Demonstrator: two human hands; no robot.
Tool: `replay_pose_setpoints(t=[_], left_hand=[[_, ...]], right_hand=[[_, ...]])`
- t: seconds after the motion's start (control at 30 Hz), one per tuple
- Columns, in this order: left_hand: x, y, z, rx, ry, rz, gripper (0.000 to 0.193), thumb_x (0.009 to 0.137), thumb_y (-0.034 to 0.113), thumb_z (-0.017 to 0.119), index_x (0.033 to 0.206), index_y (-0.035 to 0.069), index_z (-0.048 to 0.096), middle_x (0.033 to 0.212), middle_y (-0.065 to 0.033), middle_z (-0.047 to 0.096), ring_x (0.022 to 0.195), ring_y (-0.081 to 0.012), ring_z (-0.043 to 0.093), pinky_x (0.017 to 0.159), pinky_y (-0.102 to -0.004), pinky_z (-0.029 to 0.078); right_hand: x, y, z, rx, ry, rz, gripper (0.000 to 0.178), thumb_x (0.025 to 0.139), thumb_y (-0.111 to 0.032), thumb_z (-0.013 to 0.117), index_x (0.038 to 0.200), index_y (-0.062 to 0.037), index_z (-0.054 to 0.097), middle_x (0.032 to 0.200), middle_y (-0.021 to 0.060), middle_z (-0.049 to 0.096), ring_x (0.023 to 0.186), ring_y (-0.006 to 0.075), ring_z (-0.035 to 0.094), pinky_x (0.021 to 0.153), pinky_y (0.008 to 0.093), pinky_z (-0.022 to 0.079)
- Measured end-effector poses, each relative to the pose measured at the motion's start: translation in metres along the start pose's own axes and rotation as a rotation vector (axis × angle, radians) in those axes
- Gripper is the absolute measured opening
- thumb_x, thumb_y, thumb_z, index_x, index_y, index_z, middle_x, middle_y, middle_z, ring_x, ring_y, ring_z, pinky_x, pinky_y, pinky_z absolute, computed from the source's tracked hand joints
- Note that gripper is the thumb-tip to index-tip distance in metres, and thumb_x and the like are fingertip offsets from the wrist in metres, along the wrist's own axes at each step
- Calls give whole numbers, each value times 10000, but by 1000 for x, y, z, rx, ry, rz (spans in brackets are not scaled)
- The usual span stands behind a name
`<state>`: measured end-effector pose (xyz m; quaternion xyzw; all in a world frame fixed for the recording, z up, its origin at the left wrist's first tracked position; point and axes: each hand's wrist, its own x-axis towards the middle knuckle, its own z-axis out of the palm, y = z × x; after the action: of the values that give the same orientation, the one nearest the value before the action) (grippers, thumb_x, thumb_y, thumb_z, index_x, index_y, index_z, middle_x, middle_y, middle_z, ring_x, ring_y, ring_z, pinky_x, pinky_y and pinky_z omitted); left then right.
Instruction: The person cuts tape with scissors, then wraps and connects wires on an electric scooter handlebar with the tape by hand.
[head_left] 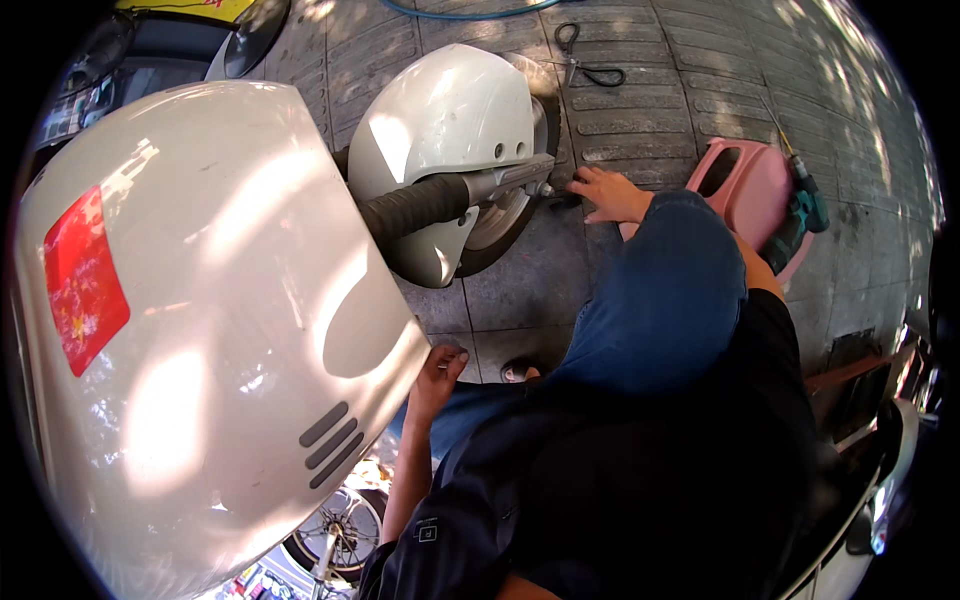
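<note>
A white scooter's front wheel (pixel 497 232) stands ahead of me, partly under a glossy white fender (pixel 440 115). The fork leg carries a black ribbed rubber boot (pixel 418 207) and ends at an axle nut (pixel 545 189). My right hand (pixel 612 195) is beside that nut, past my bent knee, its fingers spread; whether the fingertips touch anything is unclear. A small dark thing, too hidden to name, lies on the ground below the nut. My left hand (pixel 440 375) has its fingers curled at the lower edge of the big white front panel (pixel 240 300).
A green and black cordless drill (pixel 800 215) with a long bit lies on a pink plastic stool (pixel 745 180) at my right. Black-handled scissors (pixel 585 68) rest on the paving beyond the wheel. A blue hose (pixel 470 16) runs at the far edge. Another spoked wheel (pixel 345 530) stands lower left.
</note>
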<state>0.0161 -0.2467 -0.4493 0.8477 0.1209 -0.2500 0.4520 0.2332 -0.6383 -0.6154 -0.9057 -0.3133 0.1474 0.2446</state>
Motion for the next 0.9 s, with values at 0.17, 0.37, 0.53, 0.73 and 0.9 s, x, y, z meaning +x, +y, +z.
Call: replay_pose_setpoints(t=[0.17, 0.37, 0.53, 0.73, 0.9], left_hand=[[32, 44, 44, -12, -60, -84, 255, 892, 241, 664, 969, -2, 653, 868, -141, 696, 830, -205, 685, 755, -321, 519], [98, 83, 84, -61, -274, 83, 383, 904, 275, 655, 1179, 23, 568, 1060, -131, 650, 943, -207, 653, 821, -322, 515], [140, 152, 97, -463, -178, 276, 631, 909, 249, 657, 1418, 48, 344, 1341, -150, 475, 1132, -221, 556, 909, -337, 492], [94, 222, 70, -711, -178, 531, 609, 868, 178, 698, 1374, 22, 396, 1328, -149, 501, 1142, -223, 563, 937, -346, 493], [69, 241, 42, -683, -148, 611, 550, 851, 106, 696, 1327, 13, 438, 1298, -132, 530, 1109, -220, 587, 939, -340, 496]], right_hand=[[1, 20, 57, 48, 30, 46, 472, 732, -180, 773, 1156, -87, 590, 1166, 132, 495, 1088, 333, 532, 876, 425, 482], [6, -14, -13, 197, 76, 39, 415, 738, -204, 757, 1085, -44, 596, 1063, 126, 538, 1017, 343, 560, 825, 426, 484], [10, -96, -168, 213, -152, -201, 412, 726, -307, 704, 1009, -18, 623, 940, 127, 581, 923, 332, 606, 766, 431, 490], [-23, -179, -261, -25, -57, -143, 405, 692, -286, 713, 990, -26, 626, 901, 106, 594, 890, 314, 618, 732, 418, 492], [-36, -220, -283, -147, 62, -131, 389, 684, -260, 730, 990, -40, 630, 899, 93, 582, 893, 299, 604, 723, 415, 491]])
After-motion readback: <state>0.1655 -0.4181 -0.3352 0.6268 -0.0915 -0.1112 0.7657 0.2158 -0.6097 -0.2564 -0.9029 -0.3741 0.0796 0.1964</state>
